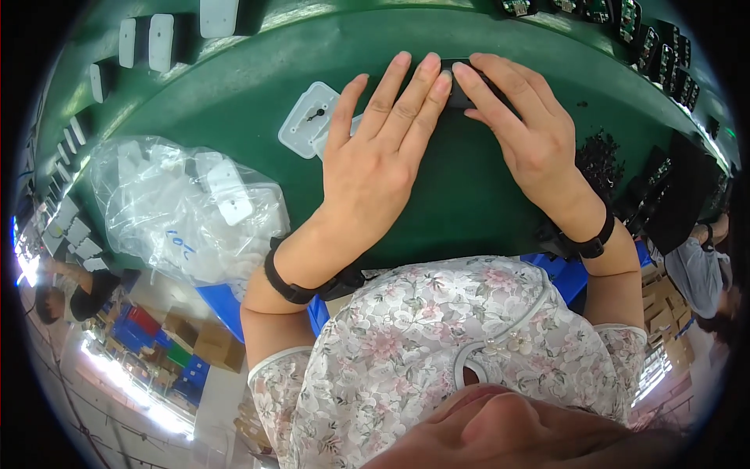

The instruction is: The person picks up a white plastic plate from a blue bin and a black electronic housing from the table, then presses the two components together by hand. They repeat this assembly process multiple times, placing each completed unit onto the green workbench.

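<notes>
A small black casing (459, 95) lies on the green work mat at the far middle, partly hidden under my fingers. My left hand (383, 148) is stretched out flat, back up, with its fingertips reaching the casing's left side. On the casing's right, my right hand (525, 117) has its fingers bent over the top and edge, with the thumb tucked nearer to me. Left of my left hand sits a white plastic cover (305, 125) with a small dark part on it. A second white piece (322, 143) is partly covered by my left hand.
A clear plastic bag (187, 211) of white covers lies at left. Small black parts are heaped (600, 160) at right, beside several black housings (648, 184). White covers (161, 43) stand along a far-left ledge; circuit boards (629, 23) line the far right. Other people are at both sides.
</notes>
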Demonstrator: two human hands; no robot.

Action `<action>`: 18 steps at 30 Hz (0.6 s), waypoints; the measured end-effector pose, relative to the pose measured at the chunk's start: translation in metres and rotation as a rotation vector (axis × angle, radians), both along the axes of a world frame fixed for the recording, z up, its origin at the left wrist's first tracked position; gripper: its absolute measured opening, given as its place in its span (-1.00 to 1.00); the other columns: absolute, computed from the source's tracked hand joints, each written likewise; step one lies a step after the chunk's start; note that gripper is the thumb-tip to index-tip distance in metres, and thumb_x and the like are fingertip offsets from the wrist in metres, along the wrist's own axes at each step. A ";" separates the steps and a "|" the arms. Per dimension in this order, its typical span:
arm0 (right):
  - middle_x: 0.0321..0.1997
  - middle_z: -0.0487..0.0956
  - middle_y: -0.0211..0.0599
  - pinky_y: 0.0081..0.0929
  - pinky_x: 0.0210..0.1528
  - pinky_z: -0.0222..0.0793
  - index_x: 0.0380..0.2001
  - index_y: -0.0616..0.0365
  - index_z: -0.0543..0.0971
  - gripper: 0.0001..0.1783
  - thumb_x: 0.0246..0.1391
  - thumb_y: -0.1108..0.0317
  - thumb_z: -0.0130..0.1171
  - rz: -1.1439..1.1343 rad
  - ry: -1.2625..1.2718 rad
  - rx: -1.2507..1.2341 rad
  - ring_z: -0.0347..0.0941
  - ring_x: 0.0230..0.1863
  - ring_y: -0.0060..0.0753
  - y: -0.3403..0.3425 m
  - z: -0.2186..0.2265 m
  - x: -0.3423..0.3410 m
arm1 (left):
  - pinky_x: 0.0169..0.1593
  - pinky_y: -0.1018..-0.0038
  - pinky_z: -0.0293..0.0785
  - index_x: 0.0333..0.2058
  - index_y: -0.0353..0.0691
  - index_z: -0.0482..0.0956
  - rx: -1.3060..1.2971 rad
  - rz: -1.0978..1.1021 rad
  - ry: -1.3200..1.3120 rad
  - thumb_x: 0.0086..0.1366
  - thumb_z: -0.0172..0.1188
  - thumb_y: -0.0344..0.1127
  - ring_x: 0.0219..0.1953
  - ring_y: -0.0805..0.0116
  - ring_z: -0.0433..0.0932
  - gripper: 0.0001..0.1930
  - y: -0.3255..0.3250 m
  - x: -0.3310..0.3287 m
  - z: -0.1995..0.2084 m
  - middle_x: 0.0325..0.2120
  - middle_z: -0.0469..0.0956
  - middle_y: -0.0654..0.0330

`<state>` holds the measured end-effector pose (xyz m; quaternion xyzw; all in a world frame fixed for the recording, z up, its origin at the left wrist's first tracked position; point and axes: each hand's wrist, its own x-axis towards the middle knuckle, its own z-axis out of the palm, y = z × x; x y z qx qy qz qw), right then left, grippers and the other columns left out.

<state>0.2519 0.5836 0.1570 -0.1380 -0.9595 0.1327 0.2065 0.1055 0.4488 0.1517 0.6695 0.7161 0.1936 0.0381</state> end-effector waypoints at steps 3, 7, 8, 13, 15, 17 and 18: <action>-0.07 0.53 -0.26 -0.43 -0.16 0.48 -0.05 0.13 0.57 -0.44 -0.28 0.58 0.30 -0.041 -0.010 -0.002 0.49 -0.13 -0.22 -0.001 0.001 0.001 | 0.22 0.29 0.17 0.13 -0.20 0.41 0.016 0.013 0.040 0.12 0.01 -0.54 0.20 0.28 0.36 -0.48 0.002 0.005 0.001 0.14 0.41 0.21; -0.09 0.55 -0.25 -0.41 -0.10 0.45 -0.07 0.12 0.57 -0.49 -0.23 0.55 0.28 -0.050 -0.005 -0.116 0.48 -0.12 -0.22 0.007 0.003 -0.007 | 0.15 0.20 0.26 0.04 -0.28 0.47 0.117 0.044 0.097 0.07 0.11 -0.44 0.10 0.22 0.43 -0.53 0.012 0.009 -0.011 0.07 0.45 0.11; -0.10 0.55 -0.24 -0.39 -0.07 0.43 -0.08 0.12 0.57 -0.53 -0.18 0.51 0.26 -0.032 -0.031 -0.170 0.47 -0.11 -0.20 0.015 0.003 -0.008 | 0.15 0.20 0.26 0.04 -0.28 0.47 0.132 0.048 0.113 0.07 0.11 -0.44 0.10 0.22 0.43 -0.53 0.018 0.011 -0.015 0.07 0.45 0.11; -0.10 0.58 -0.36 -0.59 -0.05 0.35 -0.01 0.13 0.55 -0.66 0.13 0.34 0.14 -0.012 -0.013 -0.748 0.47 -0.14 -0.52 0.062 -0.005 -0.029 | -0.02 0.29 0.38 -0.14 -0.29 0.57 0.249 0.184 -0.283 0.10 0.22 -0.34 -0.12 0.14 0.51 -0.68 0.047 -0.010 -0.023 -0.22 0.60 0.05; -0.10 0.57 -0.41 -0.62 -0.07 0.34 0.03 0.11 0.53 -0.63 0.15 0.30 0.14 0.037 0.085 -0.824 0.45 -0.16 -0.58 0.054 -0.009 -0.025 | -0.11 0.30 0.43 -0.17 -0.30 0.58 0.233 0.233 -0.420 0.14 0.25 -0.27 -0.17 0.05 0.52 -0.70 0.044 -0.014 -0.024 -0.29 0.61 0.03; -0.09 0.56 -0.45 -0.65 -0.10 0.34 0.07 0.10 0.51 -0.61 0.18 0.27 0.14 0.093 0.168 -0.924 0.43 -0.19 -0.64 0.042 -0.007 -0.021 | -0.23 0.34 0.46 -0.16 -0.33 0.57 0.160 0.307 -0.668 0.21 0.22 -0.24 -0.30 0.09 0.56 -0.70 0.030 -0.014 -0.019 -0.34 0.61 0.02; -0.10 0.56 -0.45 -0.65 -0.12 0.33 0.10 0.08 0.48 -0.57 0.16 0.26 0.16 0.097 0.134 -0.920 0.42 -0.20 -0.64 0.038 -0.005 -0.020 | -0.23 0.34 0.46 -0.16 -0.33 0.57 0.167 0.313 -0.658 0.21 0.22 -0.24 -0.30 0.09 0.56 -0.70 0.026 -0.015 -0.016 -0.34 0.61 0.02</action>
